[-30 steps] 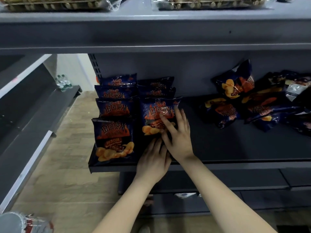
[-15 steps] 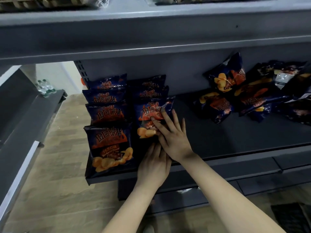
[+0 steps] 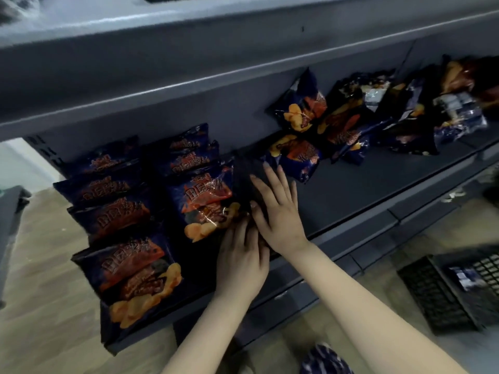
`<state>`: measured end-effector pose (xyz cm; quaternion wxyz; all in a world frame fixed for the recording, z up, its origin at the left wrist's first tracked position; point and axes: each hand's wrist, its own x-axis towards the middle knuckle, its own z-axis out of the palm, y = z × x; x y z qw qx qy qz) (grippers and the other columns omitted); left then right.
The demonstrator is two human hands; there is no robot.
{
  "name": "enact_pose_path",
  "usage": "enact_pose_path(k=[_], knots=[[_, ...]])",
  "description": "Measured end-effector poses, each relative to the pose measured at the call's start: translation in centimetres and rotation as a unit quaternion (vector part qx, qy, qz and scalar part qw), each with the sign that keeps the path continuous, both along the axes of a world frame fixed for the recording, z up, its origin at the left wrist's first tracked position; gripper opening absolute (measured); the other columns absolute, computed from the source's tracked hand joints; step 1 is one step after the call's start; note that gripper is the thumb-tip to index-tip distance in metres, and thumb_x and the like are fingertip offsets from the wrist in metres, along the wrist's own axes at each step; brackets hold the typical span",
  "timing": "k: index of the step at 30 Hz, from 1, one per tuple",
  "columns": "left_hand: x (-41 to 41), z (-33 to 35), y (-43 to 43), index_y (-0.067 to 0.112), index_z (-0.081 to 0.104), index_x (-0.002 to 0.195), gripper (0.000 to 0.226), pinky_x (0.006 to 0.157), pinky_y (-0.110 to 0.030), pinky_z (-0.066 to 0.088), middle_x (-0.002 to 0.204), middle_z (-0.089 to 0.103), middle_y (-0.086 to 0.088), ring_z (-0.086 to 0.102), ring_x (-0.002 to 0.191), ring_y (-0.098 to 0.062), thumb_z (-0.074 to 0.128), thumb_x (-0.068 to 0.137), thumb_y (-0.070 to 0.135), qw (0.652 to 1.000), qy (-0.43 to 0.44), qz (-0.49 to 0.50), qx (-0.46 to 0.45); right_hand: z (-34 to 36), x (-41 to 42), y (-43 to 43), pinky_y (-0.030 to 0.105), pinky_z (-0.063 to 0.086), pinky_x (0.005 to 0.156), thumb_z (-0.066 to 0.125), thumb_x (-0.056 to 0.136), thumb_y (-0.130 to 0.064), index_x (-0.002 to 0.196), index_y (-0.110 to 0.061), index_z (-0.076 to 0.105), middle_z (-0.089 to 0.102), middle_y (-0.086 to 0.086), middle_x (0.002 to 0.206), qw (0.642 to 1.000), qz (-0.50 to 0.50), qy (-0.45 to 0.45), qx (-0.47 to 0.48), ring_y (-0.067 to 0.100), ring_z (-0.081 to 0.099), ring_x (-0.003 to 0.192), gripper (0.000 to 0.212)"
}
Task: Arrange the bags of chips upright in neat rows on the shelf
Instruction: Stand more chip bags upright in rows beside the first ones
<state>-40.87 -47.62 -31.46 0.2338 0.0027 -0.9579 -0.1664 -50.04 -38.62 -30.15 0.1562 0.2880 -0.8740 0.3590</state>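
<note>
Where upright, glossy navy bags [image 3: 205, 201]

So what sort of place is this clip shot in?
Most likely a shop aisle or stockroom: tiered grey metal shelving, many identical chip bags faced out in rows, and a black plastic crate on the floor.

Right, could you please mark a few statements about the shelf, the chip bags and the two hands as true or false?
1. Both the left hand and the right hand touch the front bag of the second row. True.
2. The left row shows four bags. True.
3. The bags on the right stand in a neat row. False: they lie in a loose heap.
4. The right hand's fingers are curled into a fist. False: they are straight and spread.
</note>
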Motion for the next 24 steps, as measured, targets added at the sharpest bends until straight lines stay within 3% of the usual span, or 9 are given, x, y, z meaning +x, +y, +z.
enact_pose_path(k=[3, 7, 11, 13, 15, 20, 24], knots=[[-1.8, 0.3, 1.8, 0.001, 0.058, 0.118, 0.041, 0.097, -0.044, 0.045, 0.124, 0.056, -0.015, 0.053, 0.113, -0.032, 0.045, 0.085, 0.021, 1.000, -0.001, -0.023, 0.017, 0.4, -1.6, 2.1, 0.057, 0.007, 0.116, 0.036, 0.095, -0.032, 0.141, -0.024, 0.037, 0.015, -0.003, 0.158, 0.999, -0.031, -0.013, -0.007, 0.022, 0.000, 0.148, 0.046], [-5.0, 0.9, 4.4, 0.006, 0.059, 0.118, 0.041, 0.092, -0.039, 0.049, 0.126, 0.056, -0.010, 0.054, 0.111, -0.028, 0.042, 0.085, 0.025, 0.999, -0.020, 0.000, 0.050, 1.3, -4.8, 4.9, 0.055, 0.006, 0.117, 0.035, 0.093, -0.033, 0.138, -0.025, 0.039, 0.013, -0.003, 0.159, 0.999, -0.038, -0.032, 0.014, 0.026, 0.002, 0.147, 0.047], [-8.4, 1.3, 6.6, 0.008, 0.057, 0.121, 0.043, 0.090, -0.039, 0.050, 0.129, 0.054, -0.010, 0.053, 0.113, -0.028, 0.065, 0.079, 0.014, 0.995, -0.029, 0.018, 0.093, 1.7, -7.8, 7.8, 0.055, 0.012, 0.117, 0.046, 0.088, -0.025, 0.140, -0.019, 0.038, 0.017, 0.003, 0.158, 0.998, -0.045, -0.042, 0.027, 0.028, 0.003, 0.147, 0.052], [-10.1, 1.6, 7.4, 0.010, 0.054, 0.125, 0.047, 0.092, -0.038, 0.048, 0.132, 0.050, -0.011, 0.051, 0.116, -0.028, 0.067, 0.079, 0.013, 0.993, -0.028, 0.036, 0.111, 1.9, -9.1, 8.8, 0.050, 0.009, 0.119, 0.056, 0.088, -0.022, 0.144, -0.016, 0.033, 0.014, 0.003, 0.159, 0.996, -0.037, -0.074, 0.045, 0.027, 0.001, 0.147, 0.062], [-11.6, 1.8, 8.1, 0.011, 0.050, 0.129, 0.050, 0.095, -0.035, 0.045, 0.135, 0.046, -0.012, 0.047, 0.121, -0.028, 0.064, 0.082, 0.014, 0.985, -0.026, 0.065, 0.159, 1.8, -10.3, 9.6, 0.044, 0.007, 0.120, 0.061, 0.086, -0.026, 0.148, -0.015, 0.026, 0.012, 0.004, 0.159, 0.994, -0.015, -0.085, 0.068, 0.027, -0.001, 0.147, 0.071], [-13.3, 2.3, 9.3, 0.014, 0.042, 0.136, 0.053, 0.093, -0.020, 0.037, 0.139, 0.040, -0.010, 0.044, 0.125, -0.022, 0.059, 0.086, 0.010, 0.950, -0.036, 0.129, 0.281, 1.5, -12.6, 10.2, 0.041, 0.008, 0.120, 0.061, 0.083, -0.046, 0.150, -0.023, 0.016, 0.009, 0.006, 0.160, 0.981, 0.048, -0.098, 0.163, 0.029, 0.004, 0.147, 0.084], [-13.4, 2.6, 9.7, 0.015, 0.040, 0.137, 0.051, 0.090, -0.017, 0.036, 0.139, 0.041, -0.007, 0.046, 0.121, -0.015, 0.051, 0.089, 0.004, 0.929, -0.035, 0.148, 0.337, 0.9, -13.0, 10.5, 0.042, 0.013, 0.117, 0.058, 0.080, -0.057, 0.151, -0.026, 0.008, 0.007, 0.008, 0.160, 0.966, 0.070, -0.105, 0.226, 0.032, 0.006, 0.146, 0.092]])
